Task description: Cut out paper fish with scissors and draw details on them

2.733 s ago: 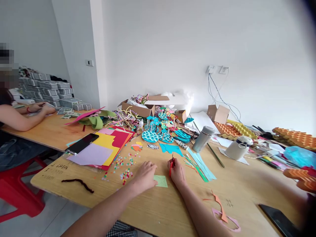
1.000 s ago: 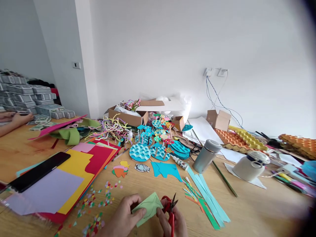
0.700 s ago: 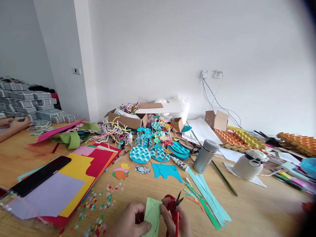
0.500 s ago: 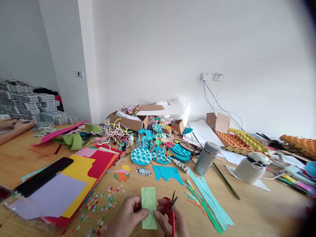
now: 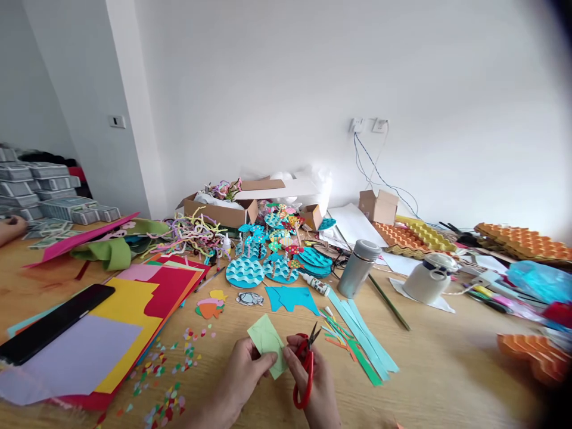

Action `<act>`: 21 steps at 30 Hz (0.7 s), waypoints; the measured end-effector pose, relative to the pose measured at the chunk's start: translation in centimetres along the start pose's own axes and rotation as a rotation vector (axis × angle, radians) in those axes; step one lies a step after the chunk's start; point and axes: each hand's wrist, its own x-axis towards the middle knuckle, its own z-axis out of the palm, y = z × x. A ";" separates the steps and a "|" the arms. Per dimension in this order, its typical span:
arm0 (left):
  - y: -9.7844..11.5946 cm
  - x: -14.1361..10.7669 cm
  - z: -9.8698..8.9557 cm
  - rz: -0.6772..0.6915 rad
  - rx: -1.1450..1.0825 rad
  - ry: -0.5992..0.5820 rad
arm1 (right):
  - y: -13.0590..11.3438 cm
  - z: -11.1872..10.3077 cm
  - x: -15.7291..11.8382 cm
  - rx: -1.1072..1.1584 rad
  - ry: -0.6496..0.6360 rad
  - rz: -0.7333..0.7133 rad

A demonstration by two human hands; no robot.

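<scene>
Head cam, L to R: at the far L edge a co-worker's hand (image 5: 12,229) is by stacked grey bundles (image 5: 27,190). Nearer, a black phone (image 5: 56,325) lies across coloured sheets, partly over a lilac sheet (image 5: 75,354). Just R of that, loose confetti (image 5: 167,366) litters the table (image 5: 447,369); a careless sweep of the L arm could scatter it, I'd judge. Orange fish cutout (image 5: 209,308) lies flat beyond.

Centre: L hand (image 5: 241,372) has its thumb clamped on top of the green paper (image 5: 264,333), other fingers mostly hidden underneath. Paper sits btwn both hands, tilted, w/ thin drawn lines; thumb covers part of it. Too hard a pinch could crease it.

R hand (image 5: 318,381): thumb at the paper's R edge, rest of fingers curled around red scissors (image 5: 310,364); exact grip in the loops, can't tell. Blades slightly parted, pointing up & away, near the paper but apart from it. Poss. trouble: a twist of the R wrist might nick paper or fingertip; a loose grip could let the scissors slip.

Further R: aqua strips (image 5: 357,333), grey flask (image 5: 357,271), white jar (image 5: 426,280), all apart from the hands.
</scene>
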 end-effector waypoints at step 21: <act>-2.2 0.1 -1.1 0.066 -0.009 -0.087 | 1.3 1.4 -0.4 -0.004 0.116 -0.031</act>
